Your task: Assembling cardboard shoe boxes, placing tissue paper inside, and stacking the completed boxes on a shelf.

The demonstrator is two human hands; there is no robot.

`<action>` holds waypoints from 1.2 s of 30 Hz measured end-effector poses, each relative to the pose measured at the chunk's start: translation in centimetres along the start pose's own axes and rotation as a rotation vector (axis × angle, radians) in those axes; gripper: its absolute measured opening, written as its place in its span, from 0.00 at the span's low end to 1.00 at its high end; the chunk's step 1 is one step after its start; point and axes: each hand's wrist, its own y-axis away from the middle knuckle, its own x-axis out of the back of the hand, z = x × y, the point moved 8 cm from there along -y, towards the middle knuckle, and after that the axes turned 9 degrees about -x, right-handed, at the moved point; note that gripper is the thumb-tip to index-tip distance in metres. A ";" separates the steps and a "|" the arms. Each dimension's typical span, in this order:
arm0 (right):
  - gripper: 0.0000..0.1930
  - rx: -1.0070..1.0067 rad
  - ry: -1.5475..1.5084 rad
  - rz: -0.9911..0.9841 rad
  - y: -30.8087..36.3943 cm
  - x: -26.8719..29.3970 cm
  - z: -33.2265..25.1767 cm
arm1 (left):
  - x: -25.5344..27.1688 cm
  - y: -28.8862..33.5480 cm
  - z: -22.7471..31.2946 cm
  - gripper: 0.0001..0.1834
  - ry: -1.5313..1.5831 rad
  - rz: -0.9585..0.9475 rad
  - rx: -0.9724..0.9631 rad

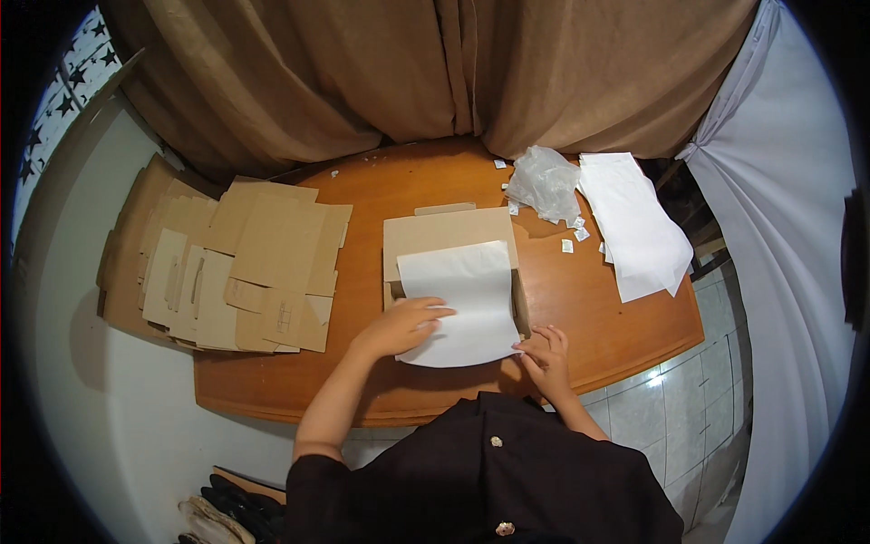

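Note:
In front of me on the table stands an open cardboard box, its lid flap raised at the far side. A sheet of white paper lies over the box, running up against the flap and curving out past the near edge. My left hand rests on the left part of the sheet with its fingers stretched out. At the near right corner, my right hand pinches the edge of the paper between thumb and finger. The inside of the box is mostly hidden under the sheet.
Flattened cardboard boxes are piled at the left of the wooden table. At the right lie a stack of white paper, a crumpled clear plastic bag and several small white packets. A brown curtain hangs behind.

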 end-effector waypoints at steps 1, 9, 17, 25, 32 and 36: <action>0.10 0.021 -0.002 -0.003 -0.1 -0.1 -0.3 | -0.8 -1.4 -0.2 0.20 0.000 0.002 -0.003; 0.12 0.009 0.007 0.018 0.2 -1.0 1.0 | -12.6 -5.8 -8.0 0.39 -0.160 -0.815 0.227; 0.17 -0.151 -0.092 0.104 -2.4 1.4 4.0 | -14.5 -5.6 -11.0 0.41 -0.207 -0.721 0.270; 0.14 -0.447 -0.401 0.076 -13.0 1.0 16.2 | -11.9 -8.8 -5.4 0.30 0.358 -0.657 0.118; 0.26 -0.411 0.150 0.077 -20.0 -1.0 21.0 | -17.9 -9.1 -8.7 0.28 0.487 -0.798 0.301; 0.26 -0.465 0.516 -0.024 -19.3 -2.1 18.8 | -11.3 -6.8 -8.9 0.29 0.629 -0.622 0.503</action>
